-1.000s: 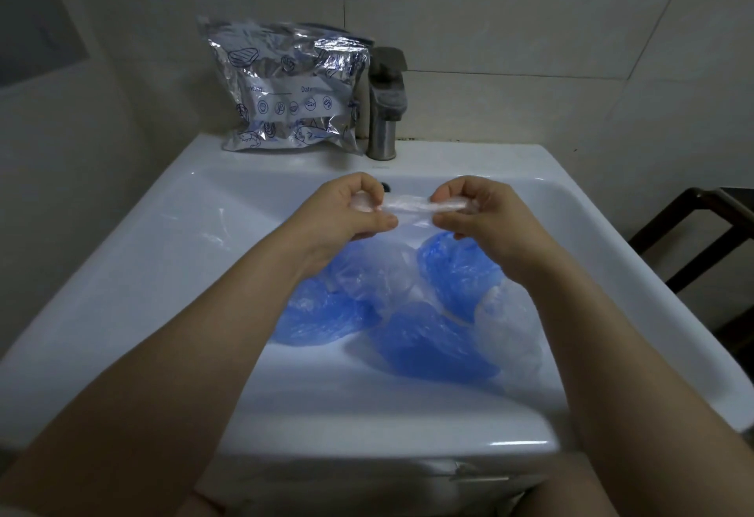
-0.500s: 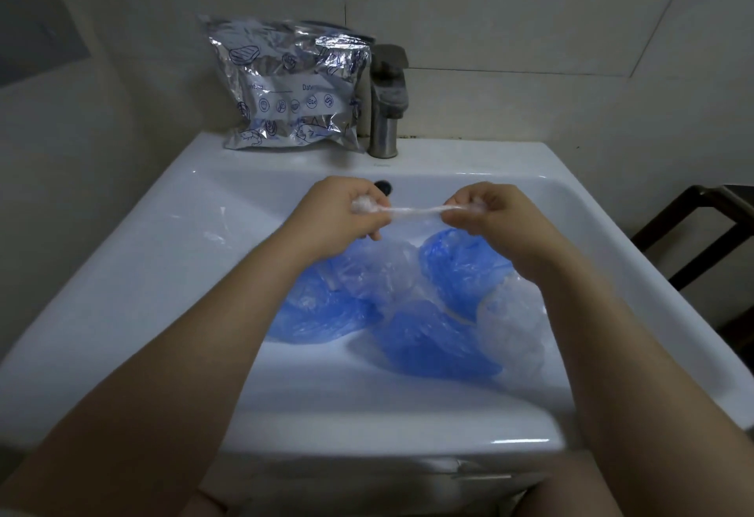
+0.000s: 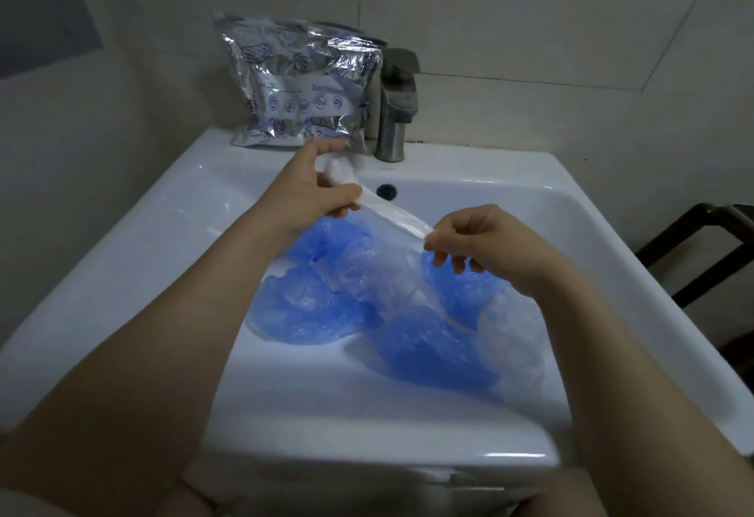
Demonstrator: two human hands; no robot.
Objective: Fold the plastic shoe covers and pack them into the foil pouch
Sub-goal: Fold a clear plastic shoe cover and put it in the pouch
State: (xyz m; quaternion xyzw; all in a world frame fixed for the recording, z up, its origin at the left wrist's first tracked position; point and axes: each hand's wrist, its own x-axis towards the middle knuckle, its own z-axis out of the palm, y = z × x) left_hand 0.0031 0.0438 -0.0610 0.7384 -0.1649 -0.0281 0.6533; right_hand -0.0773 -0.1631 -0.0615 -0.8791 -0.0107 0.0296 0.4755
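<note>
Step in hand, as judged: folding. One clear shoe cover [image 3: 389, 212] has been gathered into a narrow strip and is held taut above the sink basin [image 3: 591, 206], slanting from upper left down to lower right.

Left hand [image 3: 310, 190]: grip closed around the bunched upper end of the strip, thumb pressed over it, raised near the back of the basin and just in front of the foil pouch [image 3: 300, 82]. Right hand [image 3: 485, 237]: the lower end is pinched between thumb and forefinger; the other fingers hang loosely curled below.

Next move, judged: the strip needs doubling or rolling end to end into a small bundle, then carrying to the pouch. The pouch mouth cannot be made out from here; one hand will probably be needed to hold it open. The thin film is likely to spring back if the grip slackens.

Count:
- Foil pouch: one, crinkled, standing against the wall on the back ledge of the sink, just beside the tap [image 3: 398, 102]. Something blue shows at its top edge.
- Shoe cover in hand: one, clear.
- Loose covers [image 3: 428, 347] in the basin: a heap of blue and clear ones, overlapping; about four blue and two clear are guessed, exact number not determinable.
- Tap: one. Overflow hole [image 3: 386, 190]: one.
- Dark chair frame [image 3: 701, 239] at right edge: one, partly seen.
</note>
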